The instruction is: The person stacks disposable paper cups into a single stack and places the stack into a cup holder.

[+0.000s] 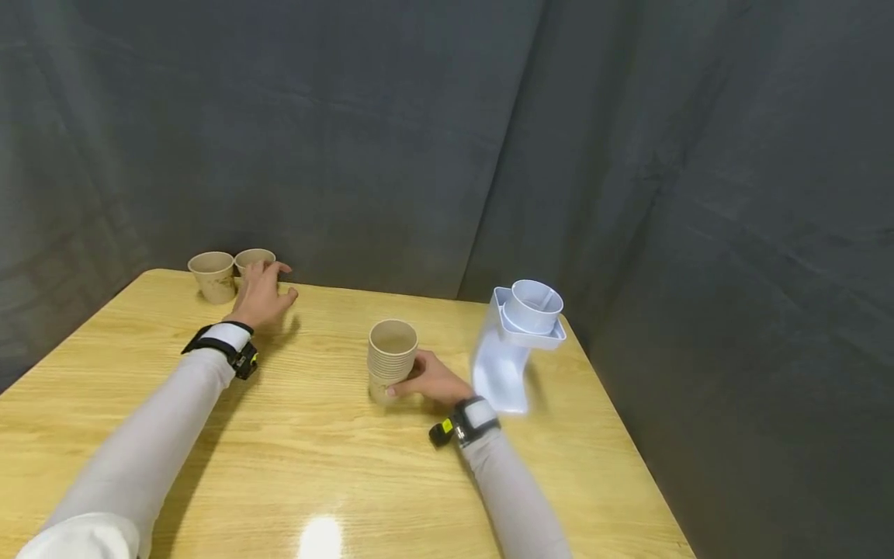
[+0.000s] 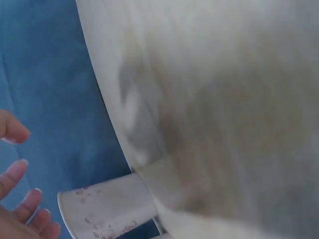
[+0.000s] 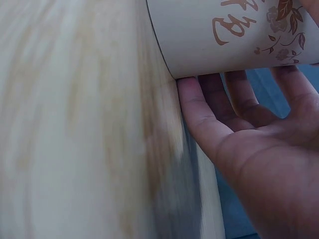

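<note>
My right hand (image 1: 436, 378) grips a stack of nested beige paper cups (image 1: 391, 365) that stands upright at mid-table. Brown lettering and a floral print show on the lowest cup (image 3: 219, 45) in the right wrist view, with the fingers curled against its side. At the back left, my left hand (image 1: 260, 297) reaches over the table with its fingers spread and nothing between them. Just behind it is a paper cup (image 1: 253, 255), partly hidden by the hand. Another paper cup (image 1: 215, 281) stands to its left. In the left wrist view, the fingers are apart from a printed cup (image 2: 107, 206).
A white plastic stand (image 1: 501, 369) with a round ring-shaped holder (image 1: 532, 309) on top stands right of the stack, close behind my right wrist. The wooden table (image 1: 314, 442) ends at dark grey curtains (image 1: 335, 147) at the back and right.
</note>
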`<state>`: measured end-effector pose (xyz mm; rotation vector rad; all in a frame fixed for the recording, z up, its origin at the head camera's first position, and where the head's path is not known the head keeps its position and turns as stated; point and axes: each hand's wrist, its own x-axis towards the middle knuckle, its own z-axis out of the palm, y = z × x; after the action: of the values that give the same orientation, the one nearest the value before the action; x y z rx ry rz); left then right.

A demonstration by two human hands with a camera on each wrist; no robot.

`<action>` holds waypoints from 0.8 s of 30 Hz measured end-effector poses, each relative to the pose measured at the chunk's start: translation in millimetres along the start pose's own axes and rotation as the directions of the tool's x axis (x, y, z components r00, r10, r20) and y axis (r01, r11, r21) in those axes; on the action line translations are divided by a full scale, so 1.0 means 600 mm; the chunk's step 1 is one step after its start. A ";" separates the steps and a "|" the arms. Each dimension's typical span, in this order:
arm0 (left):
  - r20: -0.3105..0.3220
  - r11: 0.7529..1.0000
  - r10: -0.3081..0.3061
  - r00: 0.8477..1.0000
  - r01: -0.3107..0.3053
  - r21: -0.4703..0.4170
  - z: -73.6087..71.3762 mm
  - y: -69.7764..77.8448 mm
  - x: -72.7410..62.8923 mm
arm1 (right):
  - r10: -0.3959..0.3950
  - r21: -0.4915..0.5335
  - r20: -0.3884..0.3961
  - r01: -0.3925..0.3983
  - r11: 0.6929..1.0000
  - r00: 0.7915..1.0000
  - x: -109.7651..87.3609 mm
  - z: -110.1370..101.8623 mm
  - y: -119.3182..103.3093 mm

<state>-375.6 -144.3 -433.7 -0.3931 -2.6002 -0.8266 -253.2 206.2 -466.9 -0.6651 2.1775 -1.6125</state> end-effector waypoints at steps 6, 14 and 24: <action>0.086 0.995 -0.070 0.994 0.063 0.077 -0.010 -0.017 0.026 | -0.030 0.012 0.019 0.030 0.999 0.999 -0.007 0.008 0.003; 0.265 0.968 -0.191 0.945 0.136 0.211 -0.031 -0.040 0.053 | -0.020 0.031 0.032 0.019 0.999 0.999 -0.005 0.014 0.004; 0.400 0.953 -0.252 0.881 0.155 0.260 -0.041 -0.062 0.037 | 0.002 0.039 0.056 -0.004 0.999 0.998 -0.007 0.028 0.003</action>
<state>-402.3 -185.1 -423.3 -0.2589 -3.1539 -0.5474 -241.0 195.6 -473.4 -0.6866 2.1004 -1.6112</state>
